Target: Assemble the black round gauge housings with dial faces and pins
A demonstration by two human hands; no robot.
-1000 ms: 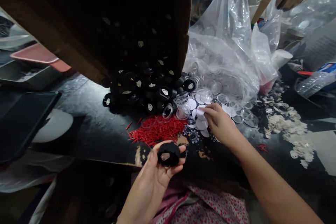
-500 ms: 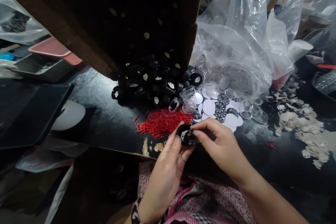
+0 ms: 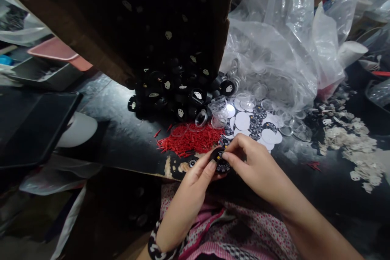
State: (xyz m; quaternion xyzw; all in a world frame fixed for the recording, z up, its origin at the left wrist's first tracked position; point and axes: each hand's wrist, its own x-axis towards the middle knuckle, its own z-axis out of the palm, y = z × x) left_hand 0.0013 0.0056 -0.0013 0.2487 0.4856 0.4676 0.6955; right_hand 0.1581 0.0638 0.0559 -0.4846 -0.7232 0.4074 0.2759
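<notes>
My left hand [image 3: 195, 178] is closed round a black round housing [image 3: 214, 154], with the thumb on its near rim. A black printed dial disc [image 3: 224, 165] lies over the housing's face. The fingertips of my right hand [image 3: 254, 164] pinch together at the disc's upper right edge; the exact grip is partly hidden. Just beyond my hands lies a heap of thin red pointers [image 3: 190, 140]. More dial discs [image 3: 243, 122], some white side up and some printed side up, are spread behind my right hand.
Black housings [image 3: 180, 113] with pale plates spill from a tilted cardboard box [image 3: 100, 48]. Clear plastic rings [image 3: 286, 126] lie by a plastic bag [image 3: 274, 48]. Off-white small plates [image 3: 350, 142] are piled at right. A dark tray [image 3: 33, 126] and a white bowl [image 3: 79, 132] stand left.
The dial disc has come down flatter over the housing, covering the pale plate that showed inside it. My right fingers have moved slightly with it. The view has shifted a little.
</notes>
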